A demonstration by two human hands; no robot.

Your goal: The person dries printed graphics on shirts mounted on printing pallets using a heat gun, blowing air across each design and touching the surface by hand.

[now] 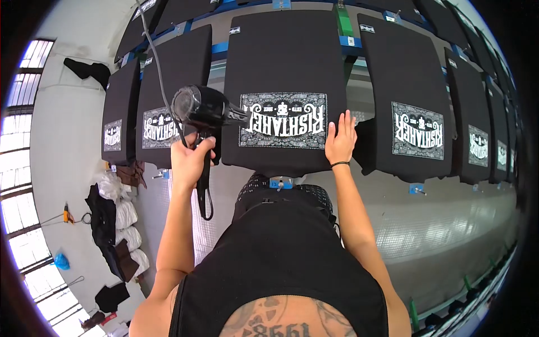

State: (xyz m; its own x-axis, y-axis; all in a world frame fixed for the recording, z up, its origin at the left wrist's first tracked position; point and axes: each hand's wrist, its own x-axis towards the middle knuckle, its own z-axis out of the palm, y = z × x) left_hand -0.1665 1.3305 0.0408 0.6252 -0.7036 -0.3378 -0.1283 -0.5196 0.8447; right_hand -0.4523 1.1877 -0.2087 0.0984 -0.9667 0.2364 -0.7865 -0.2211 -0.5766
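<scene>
My left hand [192, 160] is wrapped round the handle of a black hair dryer [203, 106]. The dryer's nozzle points right, over the left edge of a white printed design [283, 121] on a black garment [283, 50]. That garment lies flat on a board in front of me. My right hand [341, 139] rests at the garment's right edge, beside the print, with fingers stretched out and a thin dark band on the wrist. The dryer's cord [158, 67] runs up to the top left.
Black garments with the same print lie on boards to the left [175, 73] and right [404, 67]. Blue clamps [281, 183] sit at board ends. White bags [126, 216] and dark cloth [103, 224] are on the floor at left, near windows.
</scene>
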